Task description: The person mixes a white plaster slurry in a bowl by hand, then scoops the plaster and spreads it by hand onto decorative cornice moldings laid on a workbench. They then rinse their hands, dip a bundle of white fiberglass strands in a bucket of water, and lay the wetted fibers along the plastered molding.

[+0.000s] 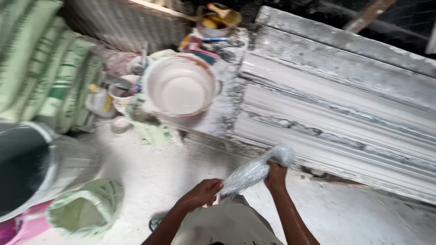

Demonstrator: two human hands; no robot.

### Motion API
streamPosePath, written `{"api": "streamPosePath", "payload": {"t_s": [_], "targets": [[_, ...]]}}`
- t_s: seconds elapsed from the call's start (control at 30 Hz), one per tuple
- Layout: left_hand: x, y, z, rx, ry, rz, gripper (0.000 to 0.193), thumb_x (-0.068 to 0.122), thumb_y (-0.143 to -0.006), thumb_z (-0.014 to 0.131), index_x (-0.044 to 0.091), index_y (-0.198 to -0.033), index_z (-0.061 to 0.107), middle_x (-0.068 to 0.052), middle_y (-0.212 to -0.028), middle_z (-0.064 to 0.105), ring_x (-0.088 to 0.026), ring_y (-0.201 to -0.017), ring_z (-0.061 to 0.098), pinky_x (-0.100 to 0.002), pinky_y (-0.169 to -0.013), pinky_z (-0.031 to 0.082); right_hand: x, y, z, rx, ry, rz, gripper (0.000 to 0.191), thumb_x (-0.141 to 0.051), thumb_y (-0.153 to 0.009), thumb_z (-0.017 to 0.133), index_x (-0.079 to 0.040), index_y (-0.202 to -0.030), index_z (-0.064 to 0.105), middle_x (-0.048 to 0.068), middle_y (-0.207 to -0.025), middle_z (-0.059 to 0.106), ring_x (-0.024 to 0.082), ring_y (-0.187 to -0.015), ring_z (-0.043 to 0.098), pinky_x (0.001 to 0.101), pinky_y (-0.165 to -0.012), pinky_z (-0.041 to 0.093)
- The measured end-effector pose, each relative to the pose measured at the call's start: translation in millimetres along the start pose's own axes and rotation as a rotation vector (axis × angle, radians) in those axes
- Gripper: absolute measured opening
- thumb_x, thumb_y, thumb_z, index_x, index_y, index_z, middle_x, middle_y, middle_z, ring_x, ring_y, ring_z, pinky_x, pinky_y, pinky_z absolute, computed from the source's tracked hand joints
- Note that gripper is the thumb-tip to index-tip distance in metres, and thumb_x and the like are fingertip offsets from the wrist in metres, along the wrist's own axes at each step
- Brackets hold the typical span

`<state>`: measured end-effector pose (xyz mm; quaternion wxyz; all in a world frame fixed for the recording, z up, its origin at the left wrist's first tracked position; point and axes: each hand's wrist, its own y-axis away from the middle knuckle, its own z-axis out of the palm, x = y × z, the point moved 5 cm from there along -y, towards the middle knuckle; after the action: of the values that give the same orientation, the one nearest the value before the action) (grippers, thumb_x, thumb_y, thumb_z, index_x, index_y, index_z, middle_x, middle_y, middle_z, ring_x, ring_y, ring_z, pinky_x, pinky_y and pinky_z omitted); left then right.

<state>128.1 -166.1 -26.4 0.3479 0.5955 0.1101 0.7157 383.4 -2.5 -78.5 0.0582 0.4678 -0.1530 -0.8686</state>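
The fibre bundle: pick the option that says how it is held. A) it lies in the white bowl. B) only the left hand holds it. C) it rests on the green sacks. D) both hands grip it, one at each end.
D: the left hand and the right hand each clasp an end of the pale fibre bundle, stretched between them above the dusty floor, well away from the white bowl.

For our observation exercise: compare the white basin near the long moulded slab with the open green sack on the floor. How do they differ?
The white basin is rigid and round with a smooth rim; the open green sack is soft, its mouth rolled and crumpled. The basin sits raised beside the moulded slab; the sack sits lower on the dusty floor. The basin is pale white inside; the sack is green and striped. Both stand open at the top.
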Motion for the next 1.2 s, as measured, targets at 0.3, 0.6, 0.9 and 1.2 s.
{"api": "streamPosePath", "payload": {"t_s": [0.3,0.6,0.9,1.2], "targets": [[146,-140,20,0.198,-0.599,0.321,0.031,0.031,-0.103,0.055,0.004,-0.109,0.069,-0.01,-0.084,0.071,-0.021,-0.079,0.069,-0.039,-0.076,0.055,-167,-90,-59,-0.003,-0.138,-0.399,0.055,0.012,-0.099,0.053,-0.006,-0.149,0.04,0.017,-0.138,0.057,0.029,-0.123,0.062,0.047,-0.109,0.056],[385,-173,-27,0.54,-1.069,0.856,0.019,0.023,-0.104,0.058,0.011,-0.105,0.073,-0.012,-0.095,0.076,-0.035,-0.081,0.072,-0.047,-0.07,0.055,-298,-226,49,0.069,-0.307,-0.594,0.073,0.01,-0.084,0.047,-0.006,-0.152,0.024,0.022,-0.14,0.057,0.036,-0.122,0.065,0.0509,-0.11,0.053],[415,-320,-130,0.521,-1.402,1.03,0.024,-0.002,-0.096,0.055,0.012,-0.102,0.075,-0.009,-0.097,0.076,-0.026,-0.078,0.074,-0.043,-0.063,0.056,-454,-295,-44,-0.093,-0.077,-0.771,0.046,-0.03,-0.1,0.055,0.005,-0.13,0.062,0.022,-0.131,0.066,0.033,-0.126,0.064,0.0516,-0.108,0.053],[410,-368,-117,0.432,-1.02,0.733,0.059,0.048,-0.12,0.038,0.0,-0.152,0.048,-0.028,-0.155,0.053,-0.04,-0.146,0.049,-0.053,-0.126,0.04,-333,-280,-4,0.239,-0.046,-0.669,0.058,0.003,-0.096,0.05,-0.01,-0.147,0.026,0.019,-0.136,0.063,0.031,-0.122,0.066,0.0475,-0.106,0.058]]}}
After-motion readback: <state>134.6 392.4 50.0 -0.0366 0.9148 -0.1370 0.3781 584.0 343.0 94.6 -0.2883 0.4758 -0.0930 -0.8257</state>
